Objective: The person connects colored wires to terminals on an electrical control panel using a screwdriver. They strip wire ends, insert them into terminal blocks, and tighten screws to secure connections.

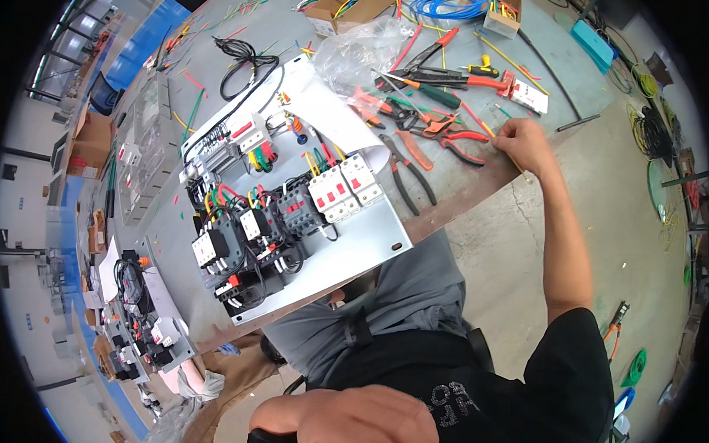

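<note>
At the table's right edge, my right hand (523, 145) is closed in a pinch. A thin yellow wire (521, 169) shows just below its fingers. Close by lie red-handled pliers (463, 139) and a red tube (477, 118). My left hand (371, 425) is raised close in front of my body, its back showing and its fingers hidden. Before me on the table rests a metal mounting plate (353, 260) bearing wired contactors (296, 210), a row of white breakers with red switches (345, 190), and a terminal strip (216, 156).
Cutters (409, 176), a green-handled screwdriver (433, 91) and a large crimping tool (453, 78) crowd the table's right side. Behind them are a clear plastic bag (360, 54), a cardboard box (350, 14) and coiled blue wire (453, 2). Another wired assembly (144, 323) stands at left.
</note>
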{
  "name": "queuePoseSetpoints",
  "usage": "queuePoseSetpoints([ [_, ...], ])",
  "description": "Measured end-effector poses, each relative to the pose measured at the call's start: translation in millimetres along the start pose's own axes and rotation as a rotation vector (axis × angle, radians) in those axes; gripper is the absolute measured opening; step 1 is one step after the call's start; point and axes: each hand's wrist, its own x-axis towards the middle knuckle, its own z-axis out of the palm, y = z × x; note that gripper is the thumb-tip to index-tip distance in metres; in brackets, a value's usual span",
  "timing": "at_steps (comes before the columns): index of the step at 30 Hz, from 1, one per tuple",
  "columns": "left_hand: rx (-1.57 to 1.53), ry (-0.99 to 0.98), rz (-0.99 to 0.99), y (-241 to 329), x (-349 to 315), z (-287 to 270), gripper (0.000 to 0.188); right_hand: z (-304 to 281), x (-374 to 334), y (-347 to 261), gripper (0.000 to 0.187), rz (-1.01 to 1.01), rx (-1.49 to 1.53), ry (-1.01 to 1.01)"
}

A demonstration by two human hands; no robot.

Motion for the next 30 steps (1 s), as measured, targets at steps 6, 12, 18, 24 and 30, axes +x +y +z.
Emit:
queuePoseSetpoints([
  [6, -0.006, 0.073, -0.168, -8, -17, -23, 0.034, -16, 0, -14, 0.029, 0.018, 0.029, -0.022],
  [12, 0.063, 0.297, -0.320, -17, -55, -23, 0.034, -39, -1, 14, 0.029, 0.061, -0.229, 0.215],
  [18, 0.121, 0.372, -0.436, -33, -102, -30, 0.029, -36, 7, 37, 0.026, 0.053, -0.123, 0.034],
  [24, 0.103, 0.407, -0.424, -46, -143, -31, 0.024, -32, -27, 9, 0.024, -0.048, -0.084, 0.055],
  [30, 0.100, 0.446, -0.401, -48, -161, -33, 0.023, -28, -32, 12, 0.030, 0.192, -0.064, -0.142],
])
